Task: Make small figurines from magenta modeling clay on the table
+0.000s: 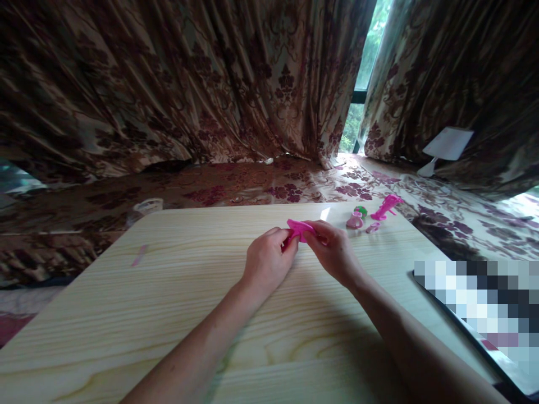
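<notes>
Right of centre in the frame, pale pink pieces (355, 221), a green piece (362, 211) and a bright pink toy (384, 209) lie on the wood-grained table (202, 359); a pink strip (140, 255) lies left. At frame centre, forearms (202, 339) converge from below, left hand (267, 257) and right hand (333, 250) both pinching a magenta piece (301, 227).

head view: single, from the wearer's own eye level | facing forward and down across the surface (189, 269) | forearms (206, 331) nearest | left hand (267, 258), right hand (334, 252) farther out | curtains (210, 73) at far side | lamp (448, 143) far right
</notes>
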A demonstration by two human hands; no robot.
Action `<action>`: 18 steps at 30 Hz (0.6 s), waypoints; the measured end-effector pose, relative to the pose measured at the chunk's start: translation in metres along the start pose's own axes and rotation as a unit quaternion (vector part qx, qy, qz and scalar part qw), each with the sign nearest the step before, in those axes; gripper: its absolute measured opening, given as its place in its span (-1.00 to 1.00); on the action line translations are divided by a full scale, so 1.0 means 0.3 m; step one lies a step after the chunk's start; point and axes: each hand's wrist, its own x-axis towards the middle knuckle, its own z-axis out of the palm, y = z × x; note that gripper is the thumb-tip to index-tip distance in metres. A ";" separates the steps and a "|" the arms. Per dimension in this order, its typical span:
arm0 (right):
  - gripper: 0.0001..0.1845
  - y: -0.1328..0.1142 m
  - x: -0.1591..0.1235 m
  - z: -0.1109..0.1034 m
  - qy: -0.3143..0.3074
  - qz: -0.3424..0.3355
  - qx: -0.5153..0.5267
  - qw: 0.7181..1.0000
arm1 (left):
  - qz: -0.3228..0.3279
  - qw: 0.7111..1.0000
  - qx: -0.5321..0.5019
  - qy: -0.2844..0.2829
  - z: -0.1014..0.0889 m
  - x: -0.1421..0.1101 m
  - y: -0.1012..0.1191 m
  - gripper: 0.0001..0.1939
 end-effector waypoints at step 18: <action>-0.58 -0.037 -0.020 0.031 0.003 -0.058 -0.061 0.996 | -0.042 0.992 -0.108 0.055 0.017 -0.008 -0.004 -0.77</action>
